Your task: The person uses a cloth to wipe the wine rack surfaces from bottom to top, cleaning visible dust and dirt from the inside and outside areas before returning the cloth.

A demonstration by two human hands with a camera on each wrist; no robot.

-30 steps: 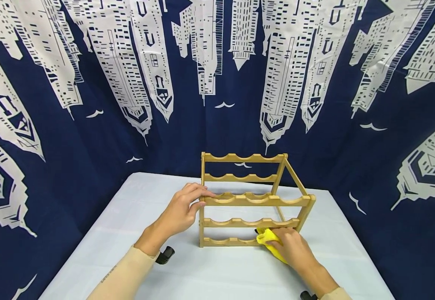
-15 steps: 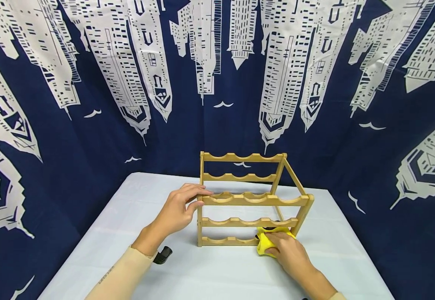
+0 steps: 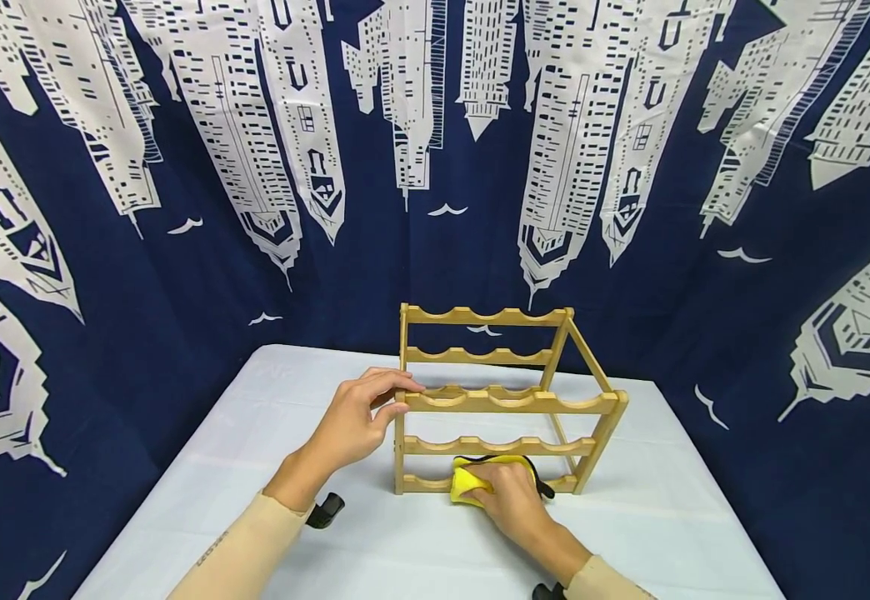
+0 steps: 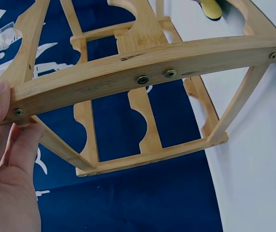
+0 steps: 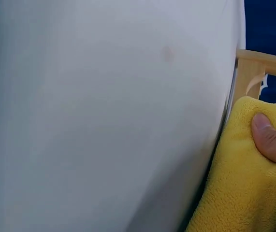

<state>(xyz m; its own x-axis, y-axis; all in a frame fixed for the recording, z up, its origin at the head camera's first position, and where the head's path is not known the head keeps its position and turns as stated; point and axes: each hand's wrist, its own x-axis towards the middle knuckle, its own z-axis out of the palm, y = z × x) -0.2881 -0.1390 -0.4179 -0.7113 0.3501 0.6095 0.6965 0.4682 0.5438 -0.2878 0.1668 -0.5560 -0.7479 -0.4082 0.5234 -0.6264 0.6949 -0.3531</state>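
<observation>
A light wooden bottle rack (image 3: 510, 403) with scalloped rails stands on the white table. My left hand (image 3: 360, 417) grips the front upper left corner of the rack; in the left wrist view, the thumb and fingers (image 4: 24, 150) pinch the end of its side bar (image 4: 147, 70). With my right hand (image 3: 513, 500) I hold a yellow cloth (image 3: 468, 482) with dark edging against the bottom front rail. Close up in the right wrist view, the thumb (image 5: 270, 140) presses into the plush yellow cloth (image 5: 239, 179), which covers part of the rail.
The white table (image 3: 675, 517) spreads around the rack. Behind and beside it hangs a navy curtain (image 3: 375, 275) printed with white buildings and birds. A black wrist strap piece (image 3: 326, 510) shows beside the left forearm.
My right hand has moved left along the bottom front rail with the yellow cloth, uncovering the rail's right end. The left hand keeps its grip on the rack's corner.
</observation>
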